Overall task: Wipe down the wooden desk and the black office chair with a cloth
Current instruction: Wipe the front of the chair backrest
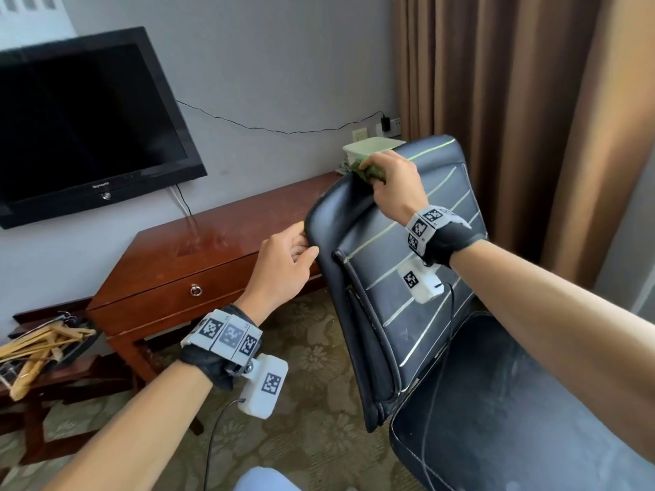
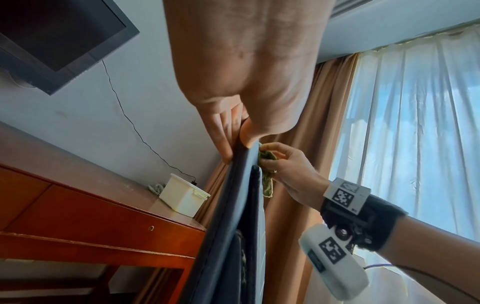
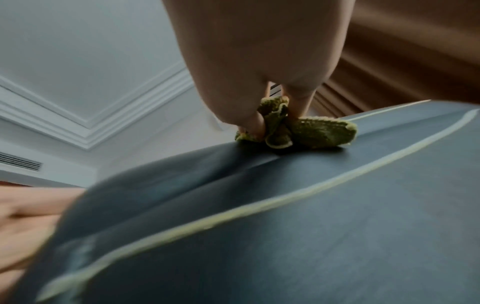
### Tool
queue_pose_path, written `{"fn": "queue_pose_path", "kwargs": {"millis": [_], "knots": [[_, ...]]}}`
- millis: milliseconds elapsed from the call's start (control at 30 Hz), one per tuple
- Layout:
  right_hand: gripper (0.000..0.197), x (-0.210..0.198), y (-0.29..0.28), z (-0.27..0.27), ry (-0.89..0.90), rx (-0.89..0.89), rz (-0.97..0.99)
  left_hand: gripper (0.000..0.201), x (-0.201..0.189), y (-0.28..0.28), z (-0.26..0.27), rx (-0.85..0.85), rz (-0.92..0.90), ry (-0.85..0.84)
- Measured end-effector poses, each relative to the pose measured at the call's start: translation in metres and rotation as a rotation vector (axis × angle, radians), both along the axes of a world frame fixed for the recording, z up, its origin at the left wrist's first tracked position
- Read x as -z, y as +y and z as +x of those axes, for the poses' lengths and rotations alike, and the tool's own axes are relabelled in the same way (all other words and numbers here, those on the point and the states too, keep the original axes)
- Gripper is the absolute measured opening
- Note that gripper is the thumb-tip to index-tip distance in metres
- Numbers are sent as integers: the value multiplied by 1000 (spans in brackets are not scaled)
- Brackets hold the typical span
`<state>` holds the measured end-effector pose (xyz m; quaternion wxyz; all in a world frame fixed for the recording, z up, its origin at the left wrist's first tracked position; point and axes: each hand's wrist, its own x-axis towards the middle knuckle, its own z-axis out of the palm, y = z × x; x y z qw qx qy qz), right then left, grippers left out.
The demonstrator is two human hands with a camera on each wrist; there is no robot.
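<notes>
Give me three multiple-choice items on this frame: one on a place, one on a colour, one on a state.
1. Where is the cloth?
A. on the desk
B. at the top edge of the chair back
C. on the carpet

2. What colour is the cloth?
A. green
B. white
C. red

3. What is the left hand doing?
A. hanging free
B. pulling the drawer
C. gripping the side edge of the chair back

Answers: 1 B, the right hand presses it on the top edge there. 2 A, green in all three views. 3 C, fingers behind the edge and thumb in front.
</notes>
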<state>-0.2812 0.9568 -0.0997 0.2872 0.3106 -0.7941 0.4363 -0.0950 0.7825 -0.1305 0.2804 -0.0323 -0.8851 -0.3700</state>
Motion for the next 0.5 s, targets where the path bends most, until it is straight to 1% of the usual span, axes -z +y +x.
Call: {"fn": "queue_pose_path", "kwargs": {"millis": [67,133,200,233,300,367,433,500], "knots": [[53,2,-11,22,120,-91,54,40,-5,-2,1,1,-19,-38],[53,7,-18,49,259,-232,155,35,-13,-6,1,-14,-56,-88],[49,11,-19,62,346,-336,225,28,-20,-9,-2,-38,-99,-137],[46,12,-19,63,362,-359,237,27,-23,-9,-4,-37,-91,-151],[41,12,-15,52,381,-336,239,30,-25,-4,-8,-21,-62,-129],[44,11,-12,26,365,-261,209,31,-24,3,-11,-27,-71,-74],[52,9,-5,-17,290,-137,155,30,-22,3,-13,-31,-81,-56],[56,3,9,-58,150,-6,54,31,-26,1,-13,-53,-100,-92]]}}
